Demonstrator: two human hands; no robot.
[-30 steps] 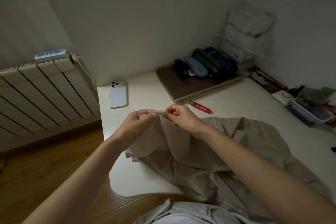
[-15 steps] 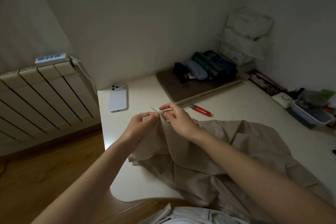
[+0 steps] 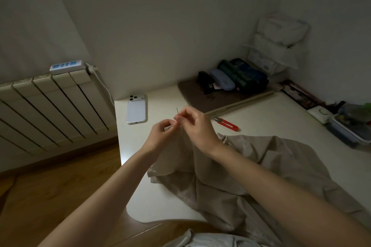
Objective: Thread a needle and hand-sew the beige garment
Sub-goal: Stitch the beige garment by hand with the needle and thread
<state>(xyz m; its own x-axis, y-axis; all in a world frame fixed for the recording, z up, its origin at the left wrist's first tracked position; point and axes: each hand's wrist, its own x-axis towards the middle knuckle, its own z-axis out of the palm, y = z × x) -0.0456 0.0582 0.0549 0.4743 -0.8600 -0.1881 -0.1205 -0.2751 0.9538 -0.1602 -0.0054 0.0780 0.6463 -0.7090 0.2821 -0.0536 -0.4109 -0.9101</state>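
Note:
The beige garment [image 3: 251, 168] lies crumpled over the white table [image 3: 160, 196], one edge lifted up. My left hand [image 3: 160, 136] pinches that raised edge between thumb and fingers. My right hand [image 3: 195, 126] sits just right of it, fingertips touching the left thumb, and pinches a thin needle [image 3: 177, 110] that points up and slightly left above the fabric. No thread is visible in this dim light.
Red thread snips [image 3: 227, 124] lie just behind my right hand. A white phone [image 3: 136, 109] lies face down at the table's left edge. A brown mat [image 3: 212, 96] with cases, a small white device [image 3: 320, 114] and a plastic box [image 3: 353, 128] line the back and right. A radiator [image 3: 50, 106] stands left.
My right hand has pulled the needle out of the fabric edge and raised it up and to the left. My left hand keeps its pinch on the garment and has lifted slightly.

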